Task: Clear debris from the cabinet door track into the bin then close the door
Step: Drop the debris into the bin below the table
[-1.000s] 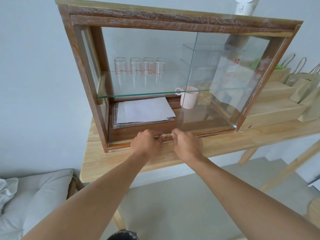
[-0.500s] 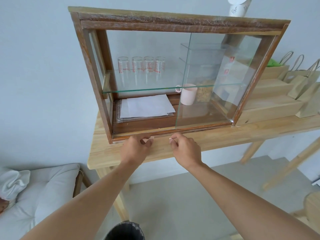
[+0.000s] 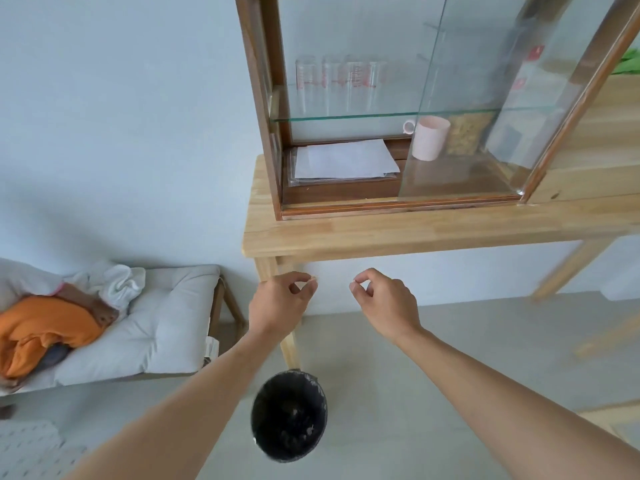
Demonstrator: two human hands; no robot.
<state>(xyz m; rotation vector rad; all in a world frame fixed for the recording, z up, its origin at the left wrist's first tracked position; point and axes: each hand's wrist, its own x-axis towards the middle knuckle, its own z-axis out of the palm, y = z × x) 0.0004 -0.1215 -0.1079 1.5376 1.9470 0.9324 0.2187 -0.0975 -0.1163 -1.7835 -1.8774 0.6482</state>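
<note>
A wooden cabinet (image 3: 266,109) with glass sliding doors stands on a light wooden table (image 3: 381,233). The sliding door (image 3: 464,140) covers the right half; the left half is open. The door track (image 3: 381,206) runs along the cabinet's bottom front. My left hand (image 3: 280,303) and my right hand (image 3: 388,303) hang below the table edge, each with thumb and forefinger pinched on a tiny bit of debris. A black bin (image 3: 289,415) sits on the floor below and between them, with small bits inside.
Inside the cabinet are measuring glasses (image 3: 339,84) on a glass shelf, a pink mug (image 3: 429,138) and papers (image 3: 343,161). A cushioned bench (image 3: 156,323) with orange cloth (image 3: 45,327) stands at the left. A table leg (image 3: 287,341) passes behind my left hand.
Both hands left the track and dropped below the table edge, still pinched. The view tilted down, bringing the whole bin into sight.
</note>
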